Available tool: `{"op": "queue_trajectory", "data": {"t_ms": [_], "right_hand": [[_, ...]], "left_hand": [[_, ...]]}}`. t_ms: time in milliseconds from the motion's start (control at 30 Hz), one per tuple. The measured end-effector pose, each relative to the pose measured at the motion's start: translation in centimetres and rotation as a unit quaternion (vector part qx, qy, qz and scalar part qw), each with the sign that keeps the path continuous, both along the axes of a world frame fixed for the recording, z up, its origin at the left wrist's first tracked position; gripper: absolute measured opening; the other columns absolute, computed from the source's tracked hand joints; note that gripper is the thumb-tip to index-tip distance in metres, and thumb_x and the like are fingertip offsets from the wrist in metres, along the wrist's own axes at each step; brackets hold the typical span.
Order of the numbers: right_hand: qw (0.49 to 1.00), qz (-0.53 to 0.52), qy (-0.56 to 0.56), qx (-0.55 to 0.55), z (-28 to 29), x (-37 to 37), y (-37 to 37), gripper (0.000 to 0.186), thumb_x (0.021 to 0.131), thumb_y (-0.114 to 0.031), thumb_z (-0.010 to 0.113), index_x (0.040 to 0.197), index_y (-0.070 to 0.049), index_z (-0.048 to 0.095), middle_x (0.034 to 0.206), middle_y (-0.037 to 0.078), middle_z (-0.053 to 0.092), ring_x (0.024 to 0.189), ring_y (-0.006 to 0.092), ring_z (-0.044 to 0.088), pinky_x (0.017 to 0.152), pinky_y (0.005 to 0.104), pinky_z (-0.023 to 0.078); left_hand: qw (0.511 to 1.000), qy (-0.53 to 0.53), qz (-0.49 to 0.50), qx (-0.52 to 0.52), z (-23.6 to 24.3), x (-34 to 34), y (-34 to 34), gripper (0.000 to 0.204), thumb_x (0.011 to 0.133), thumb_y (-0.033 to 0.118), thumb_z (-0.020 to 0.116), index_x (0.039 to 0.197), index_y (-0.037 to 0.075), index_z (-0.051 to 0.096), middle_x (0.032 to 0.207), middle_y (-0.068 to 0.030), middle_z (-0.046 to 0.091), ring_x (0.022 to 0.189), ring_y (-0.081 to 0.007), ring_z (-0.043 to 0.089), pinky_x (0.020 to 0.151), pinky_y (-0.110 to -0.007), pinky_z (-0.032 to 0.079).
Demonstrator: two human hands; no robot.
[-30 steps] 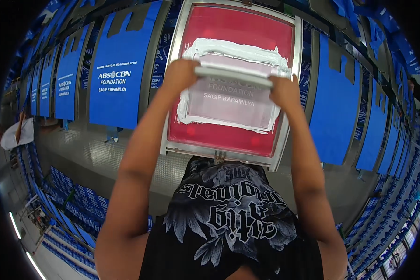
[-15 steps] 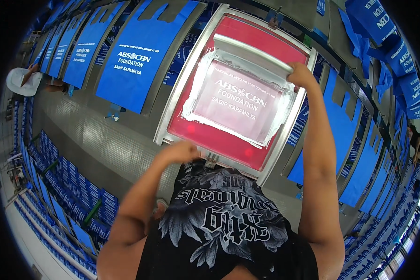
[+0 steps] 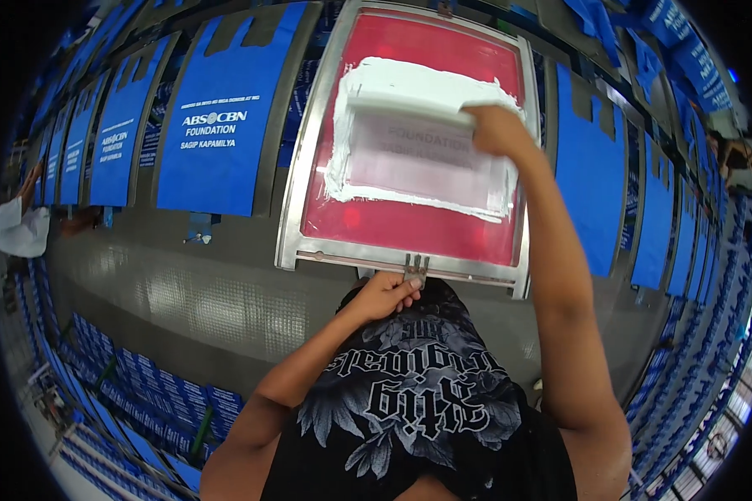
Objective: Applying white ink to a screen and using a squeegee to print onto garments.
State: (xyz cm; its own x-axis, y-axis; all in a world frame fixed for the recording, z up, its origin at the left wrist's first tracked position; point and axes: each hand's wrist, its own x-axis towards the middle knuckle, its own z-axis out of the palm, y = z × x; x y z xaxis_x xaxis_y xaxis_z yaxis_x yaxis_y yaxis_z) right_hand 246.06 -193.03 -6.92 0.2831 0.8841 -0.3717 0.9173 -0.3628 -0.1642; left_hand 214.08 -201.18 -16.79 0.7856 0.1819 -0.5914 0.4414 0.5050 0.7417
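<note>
My right hand (image 3: pixel 497 129) is closed on the right end of a long pale squeegee (image 3: pixel 409 108), slightly blurred, which lies across a screen-printing frame (image 3: pixel 351 254). The frame has silver metal rails and a red mesh with a paler rectangular window (image 3: pixel 426 171) showing lettering through it. Thick white ink (image 3: pixel 426 77) covers the mesh beyond the squeegee and rings the window. At the frame's near rail, my left hand (image 3: pixel 384 294) has its fingers closed around a small metal bracket (image 3: pixel 417 267).
Blue bags with cut handles lie flat on grey boards in rows left (image 3: pixel 221 159) and right (image 3: pixel 589 184) of the frame. A person's white-clad part (image 3: pixel 21 230) shows at far left. Stacked blue bags (image 3: pixel 134 392) sit on racks lower left; more bags hang at upper right.
My right hand has drawn the squeegee toward me across the window, leaving white ink behind it. My left hand has moved right and taken hold of the metal bracket. The view has turned slightly.
</note>
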Motion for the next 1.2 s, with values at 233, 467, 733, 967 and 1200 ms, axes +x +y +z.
{"op": "queue_trajectory", "data": {"t_ms": [233,467,733,967,1200], "right_hand": [[0.987,0.009,-0.019,0.159,-2.1,-11.0,-13.6,0.04,0.066,0.0,0.057,0.104,-0.01,0.063,0.093,0.01,0.065,0.091,0.0283,0.058,0.088,0.0423,0.04],[0.999,-0.036,-0.021,0.034,0.1,-2.8,-12.6,0.034,0.072,-0.02,0.066,0.105,-0.013,0.062,0.096,0.011,0.065,0.103,0.0275,0.057,0.099,0.0608,0.025],[0.825,-0.261,0.444,0.234,-7.7,4.3,-14.0,0.032,0.069,-0.013,0.076,0.095,0.002,0.066,0.083,0.006,0.066,0.077,0.012,0.059,0.071,0.0255,0.045],[0.735,-0.34,0.521,0.269,-7.2,4.3,-13.1,0.038,0.068,-0.011,0.075,0.103,0.002,0.064,0.093,0.007,0.066,0.085,0.0141,0.059,0.078,0.0268,0.044],[0.735,-0.367,0.485,0.3,-10.0,9.9,-20.9,0.031,0.068,-0.006,0.071,0.097,0.002,0.066,0.088,0.007,0.066,0.083,0.0148,0.06,0.078,0.0271,0.044]], "left_hand": [[0.997,0.066,-0.021,0.017,-0.8,0.9,0.3,0.041,0.091,0.039,0.054,0.074,0.002,0.062,0.06,-0.0026,0.057,0.048,-0.0082,0.049,0.045,-0.021,0.04],[0.968,0.209,-0.036,0.13,-2.0,0.3,-0.4,0.052,0.088,0.049,0.054,0.068,0.001,0.062,0.054,-0.0064,0.056,0.042,-0.0133,0.052,0.042,-0.027,0.042],[0.801,0.202,0.219,0.519,3.6,0.2,12.6,0.05,0.086,0.047,0.054,0.105,0.002,0.061,0.088,-0.0212,0.064,0.082,-0.0366,0.062,0.075,-0.044,0.047],[0.842,0.166,0.271,0.436,0.8,-0.8,17.7,0.045,0.093,0.036,0.049,0.123,0.004,0.054,0.11,-0.0154,0.063,0.1,-0.021,0.059,0.086,-0.03,0.043],[0.853,0.096,0.29,0.424,-3.8,5.3,9.8,0.047,0.095,0.036,0.048,0.123,-0.003,0.052,0.108,-0.0139,0.061,0.096,-0.0169,0.055,0.085,-0.029,0.043]]}}
